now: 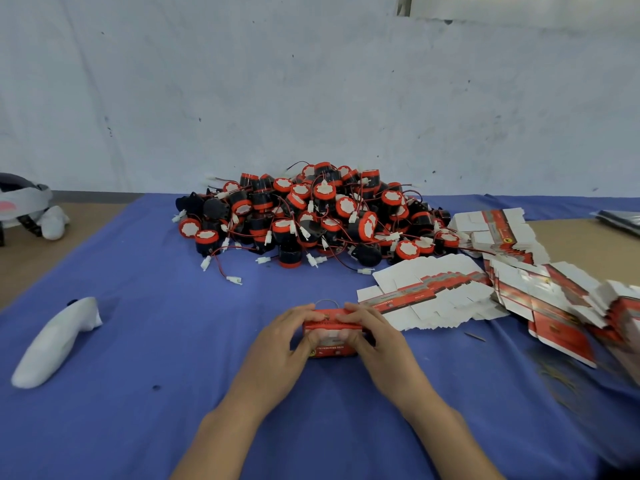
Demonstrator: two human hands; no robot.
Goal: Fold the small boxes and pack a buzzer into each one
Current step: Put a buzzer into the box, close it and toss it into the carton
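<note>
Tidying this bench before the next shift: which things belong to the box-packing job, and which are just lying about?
Job: red box gripped by left hand and right hand; buzzer pile; flat box blanks.
Lying about: white handheld device; grey gear at left edge; dark item far right.

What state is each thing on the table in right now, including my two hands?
small box: folded into shape, held up between both hands; whether it is closed cannot be told.
left hand: grips the box's left end.
right hand: grips the box's right end.
buzzers: loose in a heap, unpacked.
flat boxes: unfolded, fanned out.
white object: lying on its side, untouched.
</note>
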